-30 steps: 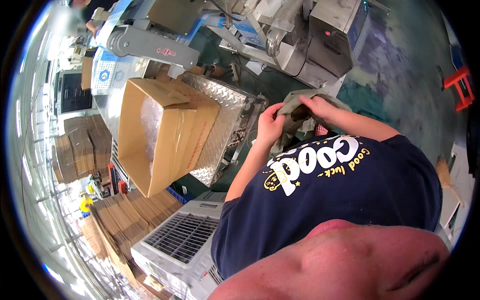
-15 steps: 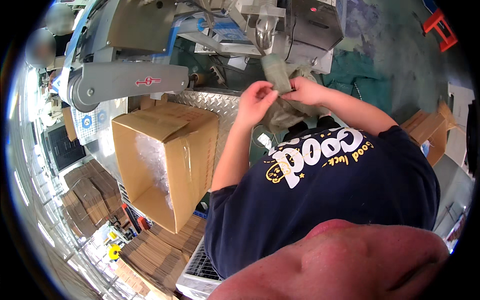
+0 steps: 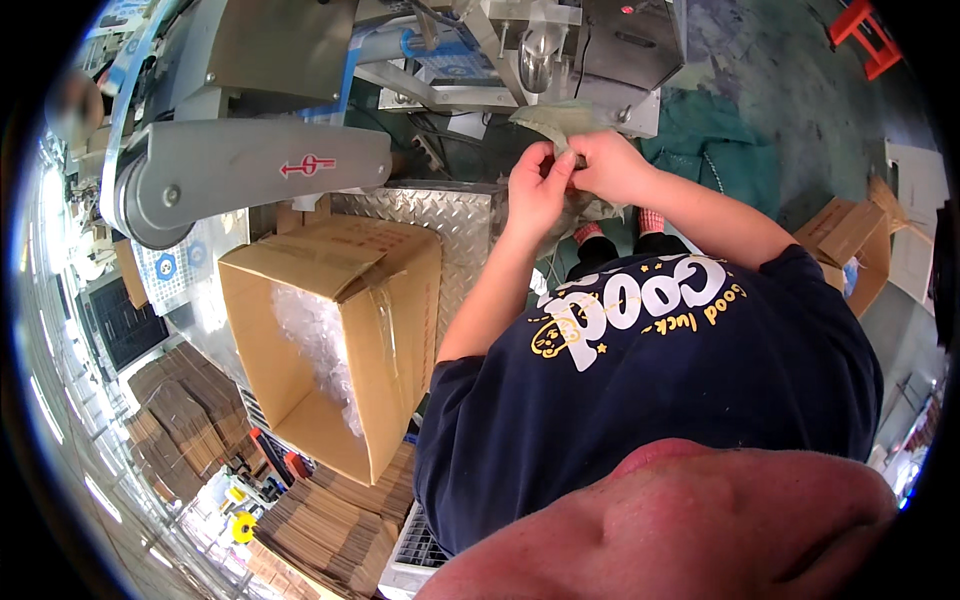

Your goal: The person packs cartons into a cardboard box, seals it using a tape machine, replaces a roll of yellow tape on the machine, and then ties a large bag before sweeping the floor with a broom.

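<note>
Between my two hands is a limp olive-grey cloth (image 3: 556, 121), gathered and folded over at the top. My left hand (image 3: 536, 190) pinches its lower edge between thumb and fingers. Close against it, my right hand (image 3: 613, 168) has its fingers closed on the same edge, their tips partly hidden. The rest of the cloth hangs below and behind the hands, mostly covered by them. Just beyond it stands a metal machine with a rounded shiny part (image 3: 537, 70).
An open cardboard box (image 3: 395, 330) with clear plastic pieces (image 3: 325, 350) stands left of my arm. A grey machine arm (image 3: 260, 170) reaches over from the left. Flattened cartons (image 3: 320, 520) are stacked below. At right are a teal sack (image 3: 735, 150), another box (image 3: 850, 240) and a red stand (image 3: 868, 40).
Both hands have drawn closer together and slightly up. The cloth, stretched upward as a narrow strip before, now folds over wide and to the left, and less of it shows below.
</note>
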Tool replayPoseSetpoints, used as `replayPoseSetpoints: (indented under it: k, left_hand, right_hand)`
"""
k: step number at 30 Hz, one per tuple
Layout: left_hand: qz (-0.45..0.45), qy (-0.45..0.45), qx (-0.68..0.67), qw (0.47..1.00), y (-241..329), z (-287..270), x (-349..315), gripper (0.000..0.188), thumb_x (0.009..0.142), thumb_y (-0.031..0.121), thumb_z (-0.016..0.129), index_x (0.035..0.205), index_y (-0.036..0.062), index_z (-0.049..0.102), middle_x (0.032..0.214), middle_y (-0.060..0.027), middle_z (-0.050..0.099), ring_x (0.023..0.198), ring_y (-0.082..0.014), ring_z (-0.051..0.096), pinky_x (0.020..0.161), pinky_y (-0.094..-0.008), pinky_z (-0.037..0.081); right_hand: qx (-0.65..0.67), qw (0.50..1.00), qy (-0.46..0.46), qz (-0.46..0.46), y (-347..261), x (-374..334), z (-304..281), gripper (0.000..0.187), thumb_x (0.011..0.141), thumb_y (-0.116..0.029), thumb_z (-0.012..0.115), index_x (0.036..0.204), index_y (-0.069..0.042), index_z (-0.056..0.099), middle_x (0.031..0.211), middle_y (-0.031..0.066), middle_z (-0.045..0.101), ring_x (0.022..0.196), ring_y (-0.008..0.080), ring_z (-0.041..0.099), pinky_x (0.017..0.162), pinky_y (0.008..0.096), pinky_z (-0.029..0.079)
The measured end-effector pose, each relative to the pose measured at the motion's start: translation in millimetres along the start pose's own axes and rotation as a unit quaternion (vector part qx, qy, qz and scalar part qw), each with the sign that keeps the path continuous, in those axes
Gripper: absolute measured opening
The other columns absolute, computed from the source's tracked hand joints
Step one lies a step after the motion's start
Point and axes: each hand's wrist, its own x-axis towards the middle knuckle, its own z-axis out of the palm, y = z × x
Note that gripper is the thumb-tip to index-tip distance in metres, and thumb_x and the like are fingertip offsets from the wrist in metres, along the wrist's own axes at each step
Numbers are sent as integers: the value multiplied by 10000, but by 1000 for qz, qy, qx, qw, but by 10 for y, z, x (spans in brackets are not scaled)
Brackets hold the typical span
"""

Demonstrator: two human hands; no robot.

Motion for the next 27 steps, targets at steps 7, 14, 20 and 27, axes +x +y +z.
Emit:
replayPoseSetpoints:
  k: [7,14,20,27]
  left_hand:
    - [-8,48,-106,993,12,25,-52,106,847,110,543,781,35,507,699,15,525,605,-47,483,543,-197,438]
    - [2,29,-37,999,-203,-24,-70,65,838,77,545,800,37,508,750,-3,545,697,-73,507,648,-220,439]
    - [15,7,-214,977,-67,188,-43,60,855,54,481,912,36,479,978,-52,538,844,-109,516,713,-270,440]
    - [11,175,-336,926,78,190,238,313,761,-74,365,1035,79,358,1048,-107,474,956,-220,509,773,-363,464]
  right_hand:
    - [450,884,-36,120,265,46,-5,148,763,-159,634,670,-89,542,603,-67,462,548,31,392,479,214,307]
    - [663,710,121,205,473,193,-147,113,804,-146,592,722,-102,529,655,-58,493,571,39,422,513,207,349]
    - [425,885,128,138,807,311,-78,315,842,-250,543,1060,-30,484,920,40,519,881,115,464,790,246,373]
    - [92,993,-54,56,1059,-153,398,644,729,-256,620,1262,-23,342,1194,225,451,1113,352,431,927,350,358]
